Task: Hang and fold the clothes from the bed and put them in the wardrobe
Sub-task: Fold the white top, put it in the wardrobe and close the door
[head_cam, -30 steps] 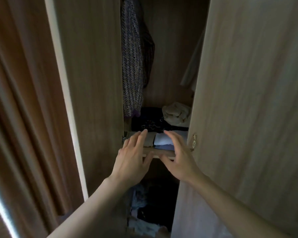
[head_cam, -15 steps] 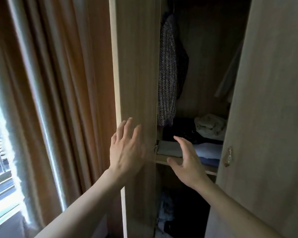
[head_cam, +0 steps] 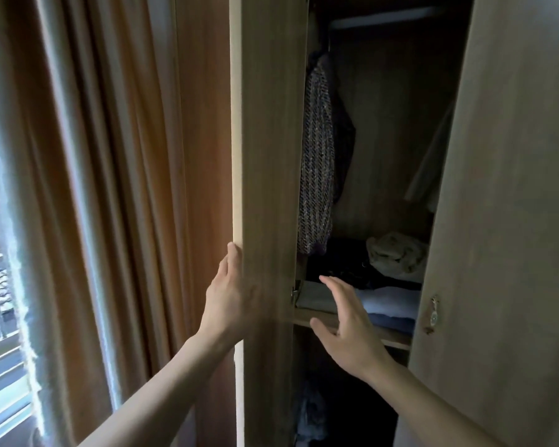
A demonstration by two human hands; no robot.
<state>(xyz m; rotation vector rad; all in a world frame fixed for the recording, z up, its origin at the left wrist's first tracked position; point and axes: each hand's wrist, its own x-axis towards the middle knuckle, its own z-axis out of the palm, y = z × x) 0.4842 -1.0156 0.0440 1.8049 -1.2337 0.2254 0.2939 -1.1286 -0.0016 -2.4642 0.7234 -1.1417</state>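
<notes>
reaching into the open wardrobe (head_cam: 394, 124), two loose hands held apart, neither gripping a thing.
the left hand (head_cam: 229, 295) lies flat on the left door (head_cam: 268, 156), fingers straight, tips at its outer edge next to the curtain (head_cam: 126, 188); the right hand (head_cam: 346, 324) hovers with fingers spread in front of the shelf (head_cam: 397, 338) (whether it touches the board i cannot tell). on that shelf lie a folded grey piece (head_cam: 313, 296) just beside a folded blue stack (head_cam: 391, 304), with a dark heap (head_cam: 346, 266) and a crumpled pale garment (head_cam: 396, 254) behind them. a knitted garment (head_cam: 317, 175) hangs above, close to the left door. more cloth (head_cam: 310, 411) shows dimly in the compartment below. a key (head_cam: 434, 312) sits in the right door (head_cam: 513, 221).
</notes>
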